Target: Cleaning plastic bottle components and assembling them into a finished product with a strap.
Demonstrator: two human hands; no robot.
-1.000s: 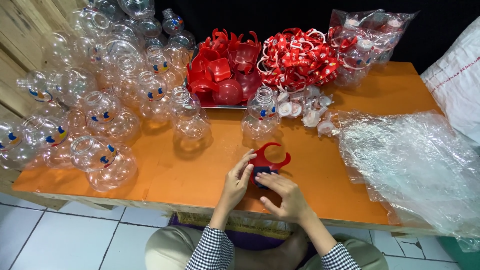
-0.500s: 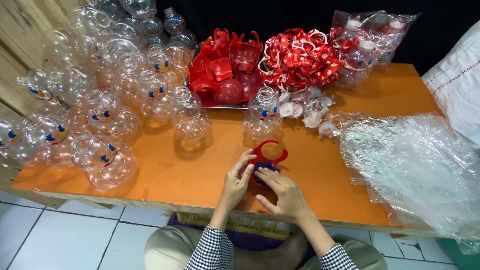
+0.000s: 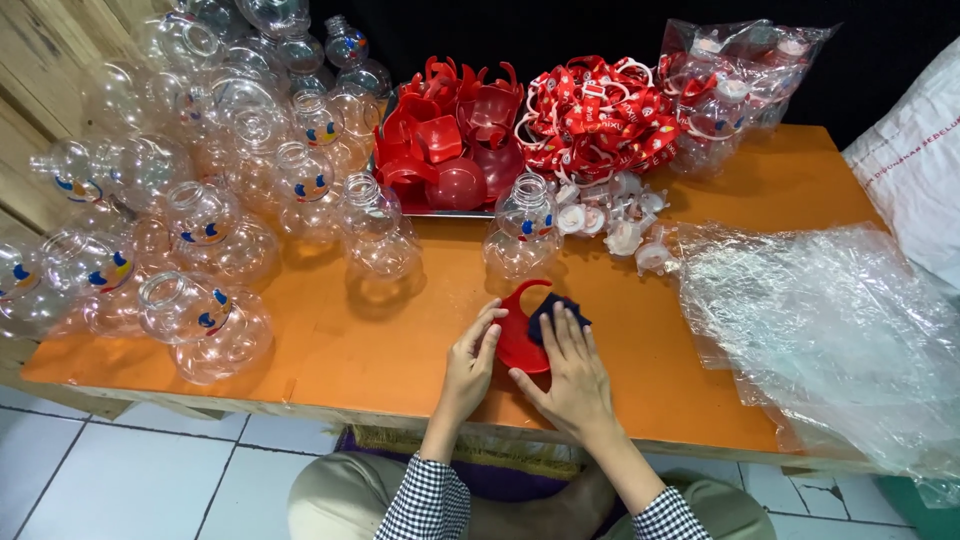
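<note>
Both my hands meet at the front middle of the orange table (image 3: 330, 350). My left hand (image 3: 470, 365) grips the left side of a red plastic cap piece with a curved horn (image 3: 518, 330). My right hand (image 3: 570, 375) lies over its right side, fingers spread on a dark blue part (image 3: 553, 312) that sits against the red piece. Just behind them stands a clear plastic bottle with a painted face (image 3: 520, 235).
Several clear face bottles (image 3: 205, 320) crowd the table's left and back. A tray of red cap pieces (image 3: 450, 140) sits at the back, with red-and-white straps (image 3: 600, 120), small white lids (image 3: 620, 225) and a bag of parts (image 3: 735, 85). Crumpled clear plastic sheeting (image 3: 830, 330) covers the right.
The red piece has turned and now lies lower and flatter between my hands. My right fingers have shifted up onto the blue part.
</note>
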